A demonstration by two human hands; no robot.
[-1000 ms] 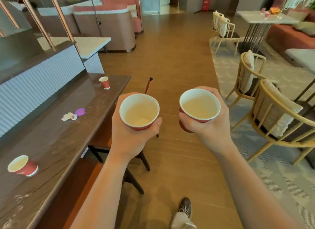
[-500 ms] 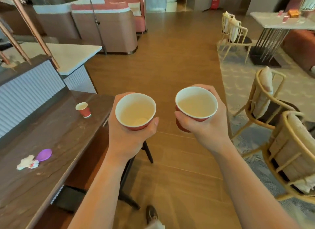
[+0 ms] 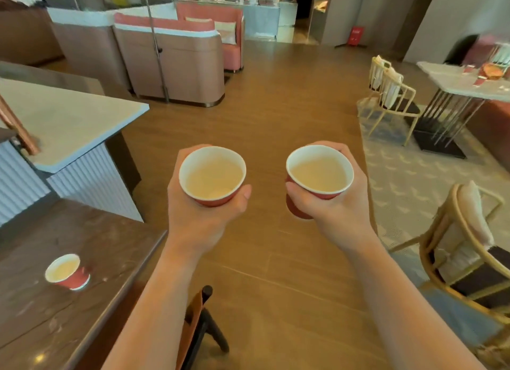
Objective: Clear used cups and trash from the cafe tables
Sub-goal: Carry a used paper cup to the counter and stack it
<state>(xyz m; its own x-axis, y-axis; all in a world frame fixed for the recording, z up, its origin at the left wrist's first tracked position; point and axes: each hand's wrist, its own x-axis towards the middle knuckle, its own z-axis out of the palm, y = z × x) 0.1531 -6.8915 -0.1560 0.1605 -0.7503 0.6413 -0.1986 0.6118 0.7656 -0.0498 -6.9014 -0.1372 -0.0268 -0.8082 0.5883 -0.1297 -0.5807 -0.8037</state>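
At the frame centre, the left hand [image 3: 201, 218] grips one red paper cup [image 3: 212, 175]; the right hand [image 3: 335, 207] grips another red paper cup [image 3: 319, 176].

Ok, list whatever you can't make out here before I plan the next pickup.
All head view.
- Far table: red cups and an orange thing, too small and blurred to identify.
- Dark table: cut by the left and bottom edges; one table cup shows.
- Left cup, right cup: pale insides, liquid or empty unclear; the grip of left hand and right hand covers their sides.
- Back counter: blurred clutter.
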